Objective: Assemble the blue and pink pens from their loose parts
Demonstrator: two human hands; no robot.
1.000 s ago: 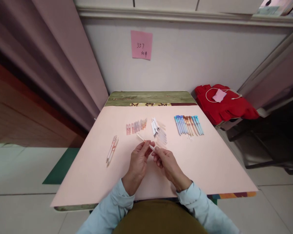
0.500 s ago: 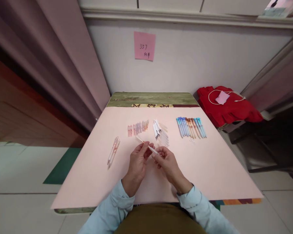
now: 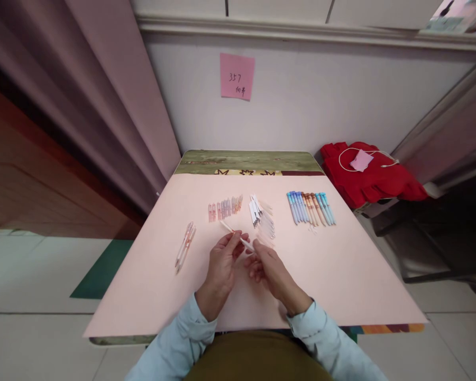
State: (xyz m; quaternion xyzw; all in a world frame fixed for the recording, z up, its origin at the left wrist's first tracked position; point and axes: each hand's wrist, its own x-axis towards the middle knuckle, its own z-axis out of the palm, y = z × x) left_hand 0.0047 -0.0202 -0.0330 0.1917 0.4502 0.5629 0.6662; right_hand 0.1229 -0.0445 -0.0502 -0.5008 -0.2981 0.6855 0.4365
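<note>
My left hand pinches a slim white pen between thumb and fingers, its far end pointing up and left. At the near end of the pen is my right hand, thumb on top and the other fingers curled below; its exact grip is partly hidden. Just beyond my hands lie several white refills with dark tips and a fan of clear pen barrels. A row of short patterned pen parts is to their left. Two white-and-pink pens lie side by side left of my left hand.
Blue, brown and turquoise pens form a row at the right, with small clear bits before it. Pale pink paper covers the table. A red cloth with a white cable stands beyond the right edge; a pink note is on the wall.
My right thumb has shifted up along the near end of the pen and the fingers below have loosened a little. My left hand keeps its hold.
</note>
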